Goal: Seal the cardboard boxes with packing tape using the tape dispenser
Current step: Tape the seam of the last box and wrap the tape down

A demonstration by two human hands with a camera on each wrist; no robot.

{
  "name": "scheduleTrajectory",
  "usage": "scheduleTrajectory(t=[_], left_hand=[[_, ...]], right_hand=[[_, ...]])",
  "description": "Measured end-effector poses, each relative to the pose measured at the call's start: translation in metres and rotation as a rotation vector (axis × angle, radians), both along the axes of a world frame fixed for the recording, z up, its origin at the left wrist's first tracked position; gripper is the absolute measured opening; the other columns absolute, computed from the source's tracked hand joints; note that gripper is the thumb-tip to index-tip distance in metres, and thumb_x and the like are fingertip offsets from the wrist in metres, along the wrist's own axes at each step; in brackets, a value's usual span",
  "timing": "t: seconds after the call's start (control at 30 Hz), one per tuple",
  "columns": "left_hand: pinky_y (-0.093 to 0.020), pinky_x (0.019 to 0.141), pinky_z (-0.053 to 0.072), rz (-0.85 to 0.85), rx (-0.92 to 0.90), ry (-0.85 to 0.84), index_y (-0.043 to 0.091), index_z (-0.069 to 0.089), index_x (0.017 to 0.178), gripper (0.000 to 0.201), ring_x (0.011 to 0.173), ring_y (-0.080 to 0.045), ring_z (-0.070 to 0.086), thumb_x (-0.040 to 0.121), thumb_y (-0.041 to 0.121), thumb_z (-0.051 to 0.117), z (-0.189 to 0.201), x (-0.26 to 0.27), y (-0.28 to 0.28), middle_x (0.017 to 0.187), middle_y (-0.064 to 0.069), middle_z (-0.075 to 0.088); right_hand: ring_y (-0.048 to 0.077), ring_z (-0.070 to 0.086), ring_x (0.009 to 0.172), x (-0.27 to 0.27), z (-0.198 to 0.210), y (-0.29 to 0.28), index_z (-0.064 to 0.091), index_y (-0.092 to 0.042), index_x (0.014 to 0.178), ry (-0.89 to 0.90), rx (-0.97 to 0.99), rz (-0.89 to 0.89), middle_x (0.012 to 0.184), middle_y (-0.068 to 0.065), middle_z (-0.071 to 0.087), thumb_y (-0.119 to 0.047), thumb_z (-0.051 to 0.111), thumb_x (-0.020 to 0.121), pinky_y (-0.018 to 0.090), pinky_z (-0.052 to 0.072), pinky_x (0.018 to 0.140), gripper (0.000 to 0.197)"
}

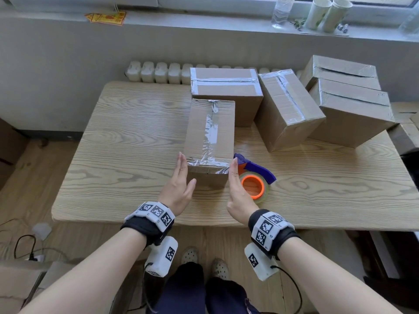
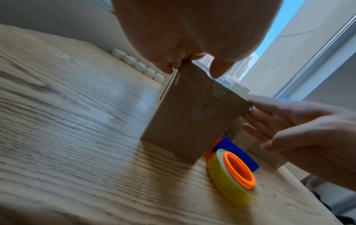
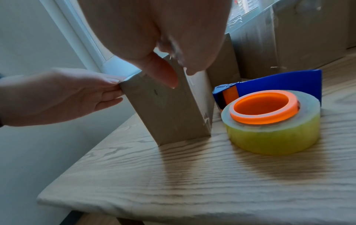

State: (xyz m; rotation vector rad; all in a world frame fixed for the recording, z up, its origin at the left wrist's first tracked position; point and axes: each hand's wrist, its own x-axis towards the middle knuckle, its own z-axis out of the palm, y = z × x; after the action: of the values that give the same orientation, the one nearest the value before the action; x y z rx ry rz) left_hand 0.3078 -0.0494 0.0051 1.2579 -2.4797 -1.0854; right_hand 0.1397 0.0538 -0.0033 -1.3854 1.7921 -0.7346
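Note:
A narrow cardboard box stands mid-table with clear tape along its top seam and over its near edge. My left hand lies flat against the box's near left side, fingers straight. On the near right side my right hand is just as flat. In the left wrist view my left hand straddles the box's top corner, and my right hand's fingertips touch its edge. The blue tape dispenser with an orange core lies on the table right of the box, with nothing holding it.
Behind the narrow box stands a taped box, then a tilted one and two stacked boxes at the right. The wooden table shows bare wood on its left half. A radiator runs behind; cups and a bottle stand on the sill.

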Motion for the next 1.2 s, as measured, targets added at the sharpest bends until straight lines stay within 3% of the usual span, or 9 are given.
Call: scheduleTrajectory(t=[0.1,0.17,0.2,0.3,0.5,0.73,0.8,0.93,1.2], left_hand=[[-0.009,0.108,0.007,-0.011,-0.038,0.097,0.019,0.008,0.150,0.054,0.141,-0.002,0.005,0.101,0.026,0.032,-0.001,0.010,-0.013,0.158,0.002,0.004],[-0.029,0.101,0.042,0.043,-0.195,0.145,0.024,0.037,0.143,0.044,0.125,-0.016,0.047,0.100,0.033,0.036,-0.003,0.016,-0.022,0.143,-0.004,0.042],[-0.037,0.083,0.054,0.065,-0.275,0.159,0.023,0.049,0.135,0.043,0.101,-0.020,0.060,0.097,0.038,0.038,-0.002,0.018,-0.025,0.123,-0.005,0.055],[-0.040,0.055,0.052,0.070,-0.345,0.210,0.020,0.065,0.119,0.033,0.064,-0.018,0.056,0.090,0.035,0.057,0.000,0.017,-0.033,0.086,-0.002,0.059],[-0.031,0.057,0.051,0.018,-0.334,0.289,0.014,0.072,0.106,0.028,0.060,-0.013,0.059,0.079,0.023,0.072,-0.004,0.014,-0.041,0.077,-0.001,0.067],[-0.028,0.054,0.049,-0.020,-0.398,0.280,0.008,0.074,0.092,0.014,0.055,-0.017,0.059,0.080,0.015,0.070,-0.008,0.011,-0.048,0.068,-0.001,0.066],[-0.031,0.055,0.053,-0.031,-0.409,0.245,0.008,0.071,0.089,0.011,0.059,-0.020,0.061,0.079,0.012,0.071,-0.006,0.010,-0.049,0.071,-0.001,0.067],[-0.035,0.051,0.052,-0.091,-0.410,0.167,0.016,0.061,0.088,0.021,0.055,-0.016,0.054,0.082,0.035,0.056,0.003,0.006,-0.049,0.067,0.011,0.054],[-0.029,0.048,0.048,-0.182,-0.419,0.231,0.017,0.060,0.079,0.021,0.051,-0.023,0.054,0.086,0.035,0.053,-0.003,0.005,-0.058,0.063,-0.001,0.059]], right_hand=[[0.013,0.021,0.144,-0.013,0.003,-0.004,0.014,-0.010,0.151,0.009,-0.151,-0.171,0.157,0.007,0.020,0.018,0.036,0.085,0.013,0.015,0.114,0.075],[0.018,0.048,0.125,-0.023,0.004,-0.009,0.042,-0.008,0.141,0.118,-0.315,-0.301,0.136,0.008,0.051,0.004,0.043,0.094,0.021,0.035,0.105,0.049],[0.018,0.054,0.112,-0.027,0.005,-0.013,0.051,-0.010,0.135,0.179,-0.355,-0.328,0.120,0.006,0.058,-0.004,0.046,0.097,0.025,0.043,0.095,0.040],[0.018,0.057,0.083,-0.036,0.006,-0.024,0.065,-0.014,0.120,0.265,-0.364,-0.308,0.088,-0.002,0.056,-0.019,0.056,0.095,0.035,0.049,0.071,0.028],[0.017,0.059,0.065,-0.040,-0.007,-0.031,0.075,-0.010,0.098,0.239,-0.470,-0.243,0.076,0.001,0.062,-0.019,0.072,0.082,0.039,0.053,0.058,0.018],[0.019,0.053,0.056,-0.047,-0.007,-0.034,0.074,-0.006,0.096,0.582,-0.620,-0.075,0.067,0.003,0.056,-0.021,0.056,0.090,0.031,0.048,0.045,0.024],[0.021,0.057,0.064,-0.045,-0.004,-0.033,0.073,-0.005,0.093,0.683,-0.650,-0.058,0.076,0.005,0.061,-0.019,0.058,0.089,0.035,0.052,0.053,0.021],[0.025,0.060,0.114,-0.028,0.001,-0.046,0.068,-0.006,0.113,0.754,-0.639,0.092,0.123,0.013,0.063,-0.024,0.055,0.090,0.038,0.047,0.096,0.032],[0.029,0.056,0.120,-0.016,-0.013,-0.061,0.060,-0.002,0.125,0.631,-0.543,0.244,0.129,0.017,0.059,0.019,0.067,0.070,0.044,0.039,0.105,0.059]])
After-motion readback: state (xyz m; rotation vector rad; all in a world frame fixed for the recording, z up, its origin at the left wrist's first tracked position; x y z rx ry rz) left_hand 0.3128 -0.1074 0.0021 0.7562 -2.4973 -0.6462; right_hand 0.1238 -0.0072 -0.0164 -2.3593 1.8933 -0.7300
